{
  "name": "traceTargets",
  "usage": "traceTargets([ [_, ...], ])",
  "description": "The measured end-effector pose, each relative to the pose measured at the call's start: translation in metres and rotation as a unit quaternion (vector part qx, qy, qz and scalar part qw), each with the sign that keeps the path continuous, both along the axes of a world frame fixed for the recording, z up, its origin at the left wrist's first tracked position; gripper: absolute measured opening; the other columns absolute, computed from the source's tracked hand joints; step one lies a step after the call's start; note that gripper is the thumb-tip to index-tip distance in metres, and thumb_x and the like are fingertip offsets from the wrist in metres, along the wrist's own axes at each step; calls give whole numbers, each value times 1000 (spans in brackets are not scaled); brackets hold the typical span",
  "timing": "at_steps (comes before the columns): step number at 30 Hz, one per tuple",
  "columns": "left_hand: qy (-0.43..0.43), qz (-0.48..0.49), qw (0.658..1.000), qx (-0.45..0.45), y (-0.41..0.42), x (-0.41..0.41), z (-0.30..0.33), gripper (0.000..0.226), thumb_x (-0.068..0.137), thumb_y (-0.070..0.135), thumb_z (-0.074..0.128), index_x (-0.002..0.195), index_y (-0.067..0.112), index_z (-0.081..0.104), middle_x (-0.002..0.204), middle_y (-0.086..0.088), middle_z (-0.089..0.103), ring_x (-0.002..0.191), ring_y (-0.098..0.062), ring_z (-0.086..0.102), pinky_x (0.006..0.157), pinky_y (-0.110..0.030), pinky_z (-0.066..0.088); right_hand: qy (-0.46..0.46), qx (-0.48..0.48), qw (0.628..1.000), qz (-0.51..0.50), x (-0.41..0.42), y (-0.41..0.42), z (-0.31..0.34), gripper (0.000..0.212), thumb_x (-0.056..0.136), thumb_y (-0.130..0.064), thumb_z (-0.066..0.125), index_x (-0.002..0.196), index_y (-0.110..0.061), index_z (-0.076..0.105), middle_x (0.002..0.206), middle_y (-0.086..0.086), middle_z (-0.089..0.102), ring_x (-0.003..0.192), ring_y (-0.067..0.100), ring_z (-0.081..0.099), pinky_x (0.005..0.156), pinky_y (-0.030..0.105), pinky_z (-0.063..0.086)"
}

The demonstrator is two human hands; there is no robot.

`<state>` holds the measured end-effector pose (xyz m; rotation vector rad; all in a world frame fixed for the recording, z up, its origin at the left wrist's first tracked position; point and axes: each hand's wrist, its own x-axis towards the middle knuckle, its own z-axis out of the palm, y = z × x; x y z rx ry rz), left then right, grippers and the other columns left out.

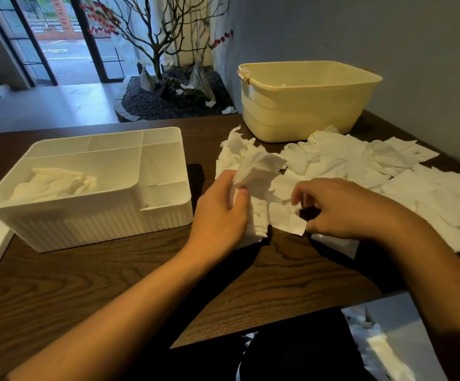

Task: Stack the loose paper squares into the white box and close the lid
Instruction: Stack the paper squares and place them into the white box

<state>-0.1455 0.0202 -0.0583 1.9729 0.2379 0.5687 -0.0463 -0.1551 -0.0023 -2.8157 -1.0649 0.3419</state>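
Near the table's middle, her left hand [220, 213] grips gathered paper squares [256, 171] for the white box [91, 215] alongside, while the right hand [341, 207], fingers curled, picks another from the pile.

Left hand [220, 213] grips; right hand [341, 209] curls, pinching.

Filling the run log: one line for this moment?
left hand: holds paper squares | right hand: picking from pile | white box: open, partly filled
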Motion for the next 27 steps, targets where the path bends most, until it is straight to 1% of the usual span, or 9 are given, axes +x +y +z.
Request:
traceTargets([
  [5,-16,-22,999,22,-21,10,3,19,106,22,46,112,39,52,96,28,58,94,19,53,74,-2,45,43,-109,993,-22,-9,-21,0,56,78,-30,79,124,-32,47,119,-2,46,101,17,51,85,34,53],
  [10,-19,-14,1000,19,-22,15,-1,18,106,22,46,115,35,54,101,19,62,99,1,59,87,-26,52,-25,-95,995,-12,-6,-15,-14,38,86,-13,64,119,-25,48,119,2,45,104,21,47,83,32,47],
  [14,-23,-6,1000,13,-14,16,0,20,106,22,47,122,28,56,107,17,64,100,1,60,86,-22,52,-64,-8,997,-34,-1,-8,-26,27,87,-8,60,108,-24,55,112,1,55,97,20,53,77,30,46],
  [18,-29,26,999,6,-3,17,6,16,104,21,49,115,28,58,102,16,65,94,2,60,79,-21,51,34,195,979,-42,-1,-4,-13,30,88,-9,62,105,-34,62,92,-7,56,79,8,53,65,22,41],
  [20,-31,40,999,-1,3,18,11,15,103,20,50,113,28,59,101,17,64,92,0,60,78,-22,50,84,272,958,-22,-2,-1,3,31,87,-7,63,104,-33,67,86,4,59,72,8,53,65,22,43],
  [22,-27,49,998,-13,10,16,17,16,102,20,51,114,26,61,100,15,65,92,-1,60,77,-21,48,179,340,923,-13,-6,4,21,31,89,-4,62,106,-29,70,80,16,60,66,10,53,63,22,44],
  [23,-21,47,998,-26,13,16,20,17,101,19,52,114,24,62,100,12,66,92,-3,61,78,-22,49,246,375,893,-29,-8,7,28,31,90,-3,61,107,-27,71,78,16,62,66,12,54,62,22,45],
  [25,1,45,996,-71,18,15,25,17,99,20,53,111,24,65,99,7,69,94,-10,65,82,-31,54,400,440,801,-71,-9,18,36,32,91,-3,61,114,-22,71,93,14,74,82,22,66,77,32,52],
  [27,35,51,990,-123,21,13,29,14,98,22,55,104,27,66,97,4,70,94,-16,66,80,-34,54,518,490,692,-115,-8,31,36,33,89,-9,62,121,-16,68,104,12,75,99,29,68,95,43,51],
])
